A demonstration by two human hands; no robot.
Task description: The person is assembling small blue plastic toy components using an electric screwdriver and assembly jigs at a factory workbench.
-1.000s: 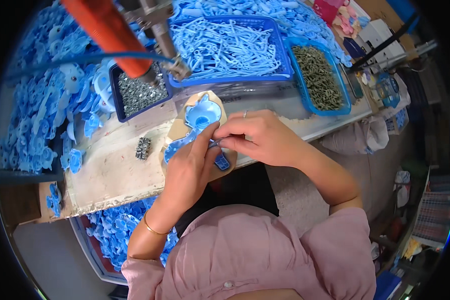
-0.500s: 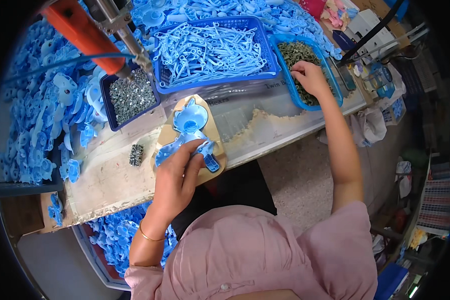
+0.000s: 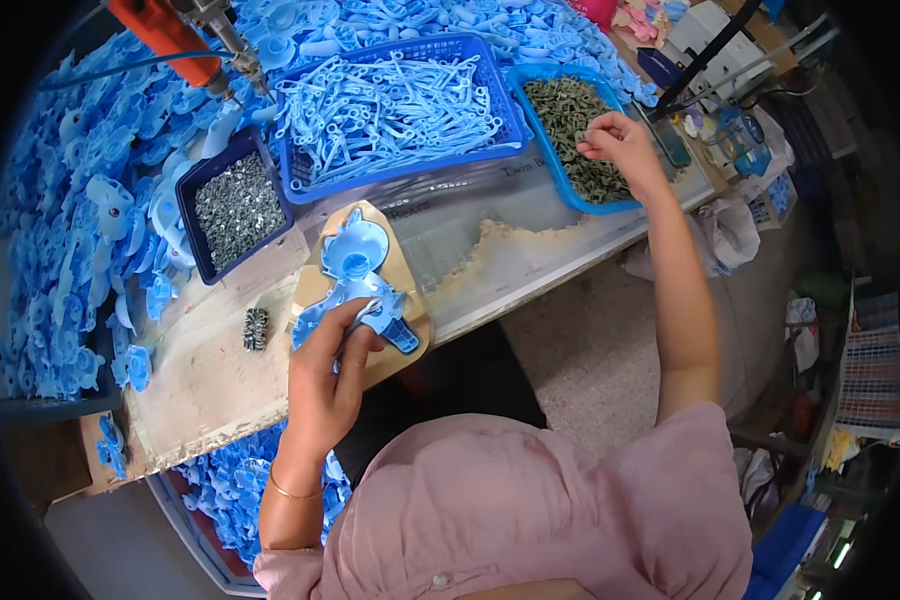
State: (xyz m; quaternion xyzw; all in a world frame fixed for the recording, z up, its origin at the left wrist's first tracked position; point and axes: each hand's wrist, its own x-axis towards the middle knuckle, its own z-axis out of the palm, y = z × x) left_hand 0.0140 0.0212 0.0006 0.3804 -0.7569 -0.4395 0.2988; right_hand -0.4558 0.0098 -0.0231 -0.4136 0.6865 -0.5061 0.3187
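A light-blue moulded plastic shell (image 3: 355,248) lies in a tan shaped fixture (image 3: 403,272) on the bench. My left hand (image 3: 328,375) rests at the shell's lower part, thumb and forefinger closed on a small pale piece (image 3: 368,306) whose kind I cannot make out. My right hand (image 3: 625,155) hovers at the right side of a bright-blue basket (image 3: 545,145) filled with small dark greenish pieces (image 3: 580,115). Its fingertips are pinched together; whatever is between them is too small to name.
A blue basket (image 3: 410,170) holds many light-blue plastic links. Left of it, a dark-blue tray (image 3: 282,190) contains small metal bits. An orange-red powered driver (image 3: 170,42) hangs above. A ribbed dark block (image 3: 255,330) sits beside the fixture. Blue shells heap (image 3: 55,230) on the left.
The right hand has lifted from among the greenish pieces and moved towards the basket's right side. The left hand stays at the shell. The whole view has shifted slightly.
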